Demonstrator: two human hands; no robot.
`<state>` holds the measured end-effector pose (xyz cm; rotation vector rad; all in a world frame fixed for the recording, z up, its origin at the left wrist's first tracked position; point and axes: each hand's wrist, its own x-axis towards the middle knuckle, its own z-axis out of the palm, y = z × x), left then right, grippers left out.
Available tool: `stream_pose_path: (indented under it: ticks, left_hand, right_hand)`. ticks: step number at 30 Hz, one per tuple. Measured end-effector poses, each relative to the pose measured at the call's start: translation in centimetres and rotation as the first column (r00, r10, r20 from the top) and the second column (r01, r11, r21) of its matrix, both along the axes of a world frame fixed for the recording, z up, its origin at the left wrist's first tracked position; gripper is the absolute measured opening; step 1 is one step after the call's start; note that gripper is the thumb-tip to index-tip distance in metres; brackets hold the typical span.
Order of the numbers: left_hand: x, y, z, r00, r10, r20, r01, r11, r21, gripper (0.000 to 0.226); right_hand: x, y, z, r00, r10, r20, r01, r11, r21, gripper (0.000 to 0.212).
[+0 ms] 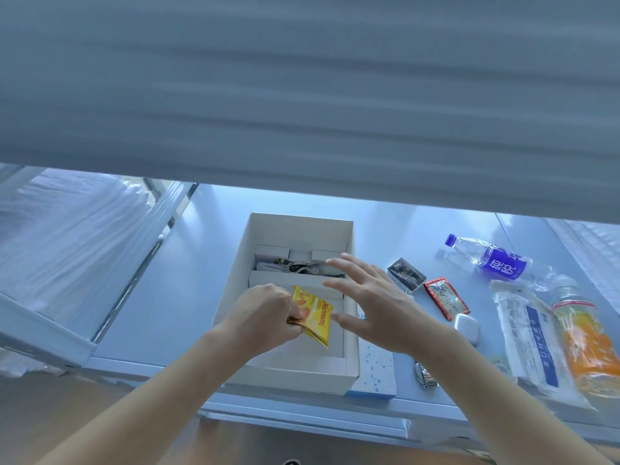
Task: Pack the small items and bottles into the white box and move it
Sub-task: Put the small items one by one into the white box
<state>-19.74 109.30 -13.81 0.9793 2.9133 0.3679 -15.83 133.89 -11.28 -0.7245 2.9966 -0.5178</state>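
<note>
- A left hand (265, 313) pinches a yellow sachet (313, 315) over the near compartment of the white box (350, 330) on the worktop (161, 297)
- A chain (303, 266) lies in the box's far compartment
- The right hand (372, 297) hovers over the box's right wall, fingers spread, grip released
- Right of the box lie a black packet (406, 274), a red sachet (446, 298), a white case (467, 328), a blue-labelled bottle (493, 260), a white pouch (526, 333) and an orange bottle (585, 344)
</note>
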Motion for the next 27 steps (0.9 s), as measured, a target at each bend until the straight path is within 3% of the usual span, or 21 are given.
stream_pose_path:
  ticks: [5,12,16,21,24,27]
  left_hand:
    - [-0.5,2.1,-0.7,0.999,0.034,-0.031,-0.036,0.999,-0.04,0.035]
    - [-0.5,2.5,-1.7,0.954,0.013,0.298,0.024,0.993,-0.12,0.027]
    - [-0.6,2.2,-2.0,0.918,-0.024,0.396,0.113,0.973,-0.202,0.02]
    - [-0.7,1.8,-1.9,0.888,-0.055,0.457,0.168,0.963,-0.211,0.033]
    - [-0.4,1.4,-1.3,0.899,-0.052,0.434,0.163,0.961,-0.223,0.041]
    - [0.1,1.8,-0.6,0.965,-0.068,0.254,0.128,0.966,-0.225,0.03]
  right_hand:
    - [1.6,1.1,-1.1,0.999,-0.035,0.033,0.037,0.997,-0.066,0.061]
    - [3.4,2.5,-1.5,0.994,-0.037,0.098,0.049,0.992,-0.114,0.065]
    - [3.6,2.4,-1.5,0.993,-0.031,0.115,0.046,0.991,-0.126,0.065]
    - [3.6,2.5,-1.5,0.991,-0.026,0.131,0.043,0.991,-0.126,0.065]
    - [3.5,2.7,-1.5,0.991,-0.018,0.133,0.036,0.99,-0.133,0.065]
    - [3.4,3.2,-1.5,0.992,-0.009,0.125,0.025,0.992,-0.127,0.066]
